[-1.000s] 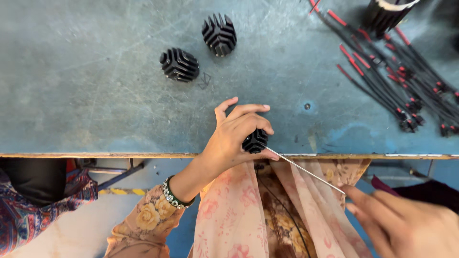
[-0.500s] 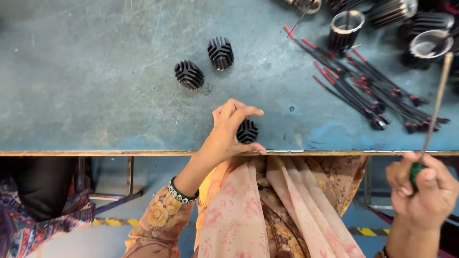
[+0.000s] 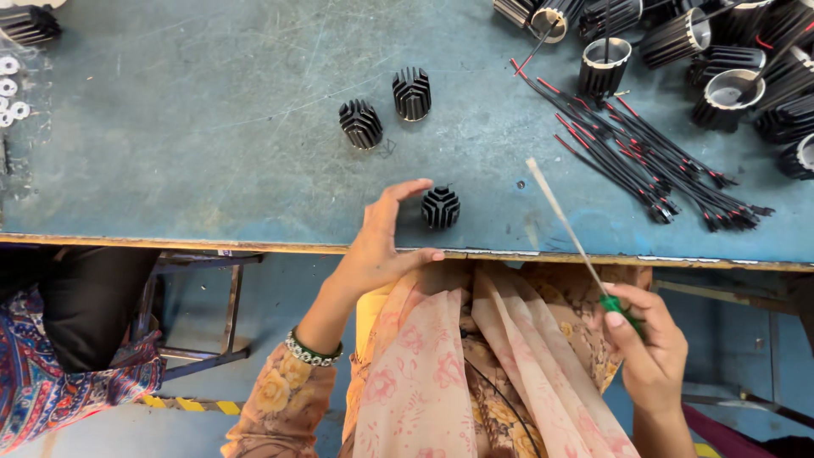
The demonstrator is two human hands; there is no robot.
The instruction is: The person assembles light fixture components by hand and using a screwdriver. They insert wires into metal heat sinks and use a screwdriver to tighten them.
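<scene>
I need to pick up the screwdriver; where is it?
Head view, lower right: the right hand grips the screwdriver, whose shaft slants over the table edge.

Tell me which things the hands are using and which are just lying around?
In use:
left hand
small finned black piece
right hand
screwdriver

Lying about:
two finned pieces
wire bundle
black cylinders
white rings

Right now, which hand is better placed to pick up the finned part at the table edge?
Left. The left hand is open and curled right beside the finned part, fingers nearly touching it. The right hand is off the table and already shut on the screwdriver.
</scene>
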